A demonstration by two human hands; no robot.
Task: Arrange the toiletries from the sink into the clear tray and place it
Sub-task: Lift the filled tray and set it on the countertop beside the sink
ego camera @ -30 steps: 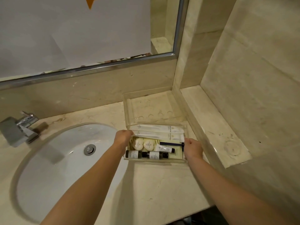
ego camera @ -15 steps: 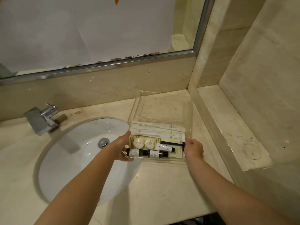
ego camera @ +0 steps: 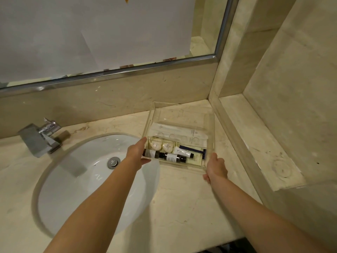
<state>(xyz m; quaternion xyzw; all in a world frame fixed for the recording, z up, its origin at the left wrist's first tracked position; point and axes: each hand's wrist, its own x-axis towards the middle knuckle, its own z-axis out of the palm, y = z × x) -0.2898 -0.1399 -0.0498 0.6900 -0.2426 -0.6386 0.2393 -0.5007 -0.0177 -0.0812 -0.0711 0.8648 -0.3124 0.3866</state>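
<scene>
A clear tray (ego camera: 182, 114) is held tilted above the marble counter, its near end low. My left hand (ego camera: 137, 153) grips its near left corner and my right hand (ego camera: 216, 168) grips its near right corner. The toiletries lie at the near end: two dark small bottles (ego camera: 165, 155), two round white soaps (ego camera: 161, 146), a small white tube (ego camera: 183, 152) and a blue razor (ego camera: 196, 150). Two long white sachets (ego camera: 179, 131) lie across the middle of the tray.
The white sink basin (ego camera: 76, 187) with its drain (ego camera: 113, 161) lies to the left, partly under my left arm. A chrome tap (ego camera: 41, 136) stands at its far left. A raised marble ledge (ego camera: 255, 143) runs along the right. A mirror hangs behind the counter.
Both hands have lifted the tray off the counter and brought it nearer and slightly left. Its near end now hangs close to the basin's right rim.
</scene>
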